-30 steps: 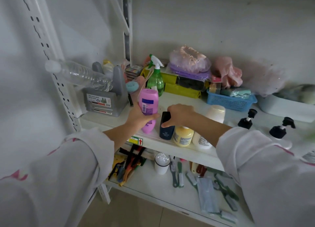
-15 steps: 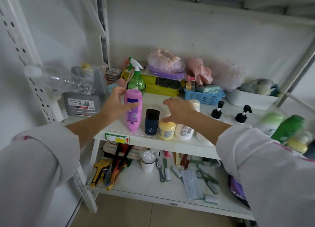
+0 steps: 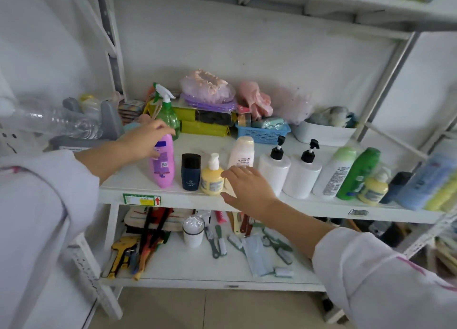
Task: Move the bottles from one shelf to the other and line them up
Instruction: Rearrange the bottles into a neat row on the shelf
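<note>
A row of bottles stands along the front of the middle shelf (image 3: 247, 203). From the left they are a pink bottle (image 3: 162, 166), a dark navy bottle (image 3: 191, 171), a yellow pump bottle (image 3: 211, 179), a white bottle (image 3: 242, 150) and two white pump bottles (image 3: 274, 171), then a green-capped bottle (image 3: 336, 174), a green bottle (image 3: 358, 173) and several more, blurred, at the right. My left hand (image 3: 146, 140) is at the pink bottle's top, fingers relaxed and gripping nothing. My right hand (image 3: 247, 187) hovers with spread fingers just right of the yellow pump bottle, hiding the white bottle's base.
Behind the row are a green spray bottle (image 3: 168, 113), a blue basket (image 3: 262, 133), a white bin (image 3: 324, 133) and bagged items. A grey caddy (image 3: 110, 123) and a clear plastic bottle (image 3: 49, 121) are at the left. The lower shelf (image 3: 197, 276) holds tools, brushes and a white jar (image 3: 193, 233).
My left hand has loosened its grip on the pink bottle, which now stands upright. My right hand has left the navy bottle and drawn back to the right. The view has pulled back.
</note>
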